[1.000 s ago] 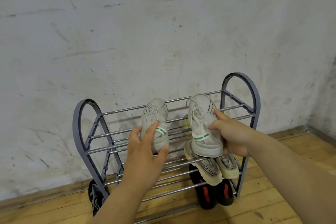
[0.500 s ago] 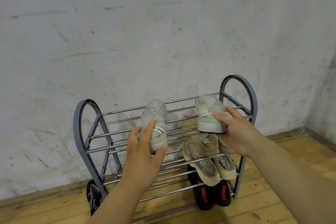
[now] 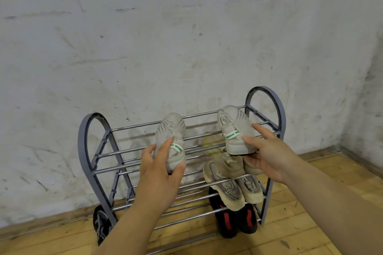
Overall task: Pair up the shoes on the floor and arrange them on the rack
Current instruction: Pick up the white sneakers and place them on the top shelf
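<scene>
Rack's point(image 3: 95, 114) top tier: our left hand point(image 3: 161, 172) grips heel of left white sneaker point(image 3: 171, 136), toe toward wall; further right, our right hand point(image 3: 269, 156) pinches heel of right white sneaker point(image 3: 235, 128). Beige pair point(image 3: 226, 182), black-red pair point(image 3: 232, 222) below.

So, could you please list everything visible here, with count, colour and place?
Shoe rack: 1, grey, centre.
Wall: 1, scuffed white, behind it.
Floor: 1, wooden, under it.
Left white sneaker: 1, white, green tag, top tier.
Right white sneaker: 1, white, green tag, top tier.
Beige sneakers: 2, beige, tier below, right.
Black sneakers: 2, black and red, under those.
Dark shoe: 1, black and grey, floor by the rack's left end.
Left hand: 1, grips the left white sneaker.
Right hand: 1, holds the right white sneaker.
</scene>
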{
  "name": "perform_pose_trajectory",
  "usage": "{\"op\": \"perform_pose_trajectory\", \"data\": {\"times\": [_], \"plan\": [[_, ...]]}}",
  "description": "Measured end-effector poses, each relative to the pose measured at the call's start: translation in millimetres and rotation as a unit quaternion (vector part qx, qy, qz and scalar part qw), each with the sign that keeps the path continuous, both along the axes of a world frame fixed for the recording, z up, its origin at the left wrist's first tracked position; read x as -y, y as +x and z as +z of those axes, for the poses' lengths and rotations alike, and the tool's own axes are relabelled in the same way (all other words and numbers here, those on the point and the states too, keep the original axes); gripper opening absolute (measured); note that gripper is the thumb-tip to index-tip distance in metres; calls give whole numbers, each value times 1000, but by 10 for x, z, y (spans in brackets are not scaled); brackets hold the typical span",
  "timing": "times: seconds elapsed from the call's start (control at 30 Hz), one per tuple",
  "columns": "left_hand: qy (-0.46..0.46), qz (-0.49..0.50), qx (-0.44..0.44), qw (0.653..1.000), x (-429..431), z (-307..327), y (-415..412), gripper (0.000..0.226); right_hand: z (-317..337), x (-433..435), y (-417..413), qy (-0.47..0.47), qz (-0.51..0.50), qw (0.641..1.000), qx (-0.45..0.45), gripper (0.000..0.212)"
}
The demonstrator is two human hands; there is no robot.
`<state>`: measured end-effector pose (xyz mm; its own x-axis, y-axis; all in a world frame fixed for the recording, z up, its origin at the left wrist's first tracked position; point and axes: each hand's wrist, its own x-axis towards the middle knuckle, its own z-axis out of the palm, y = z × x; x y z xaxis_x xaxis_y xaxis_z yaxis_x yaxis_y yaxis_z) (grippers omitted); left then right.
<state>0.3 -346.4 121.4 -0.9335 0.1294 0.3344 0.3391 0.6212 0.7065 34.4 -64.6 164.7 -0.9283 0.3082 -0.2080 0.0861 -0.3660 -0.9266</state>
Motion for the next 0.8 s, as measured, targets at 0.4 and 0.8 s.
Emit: {"op": "perform_pose_trajectory", "data": {"times": [0.4,0.8], "plan": [[-3,-11,4,1000,32,-3,-2,64,-78,-390,-248,-6,-164,984,-67,54],[-5,-12,-1,1000,40,-17,-12,62,-295,-505,-351,158,-316,936,-7,49]]}}
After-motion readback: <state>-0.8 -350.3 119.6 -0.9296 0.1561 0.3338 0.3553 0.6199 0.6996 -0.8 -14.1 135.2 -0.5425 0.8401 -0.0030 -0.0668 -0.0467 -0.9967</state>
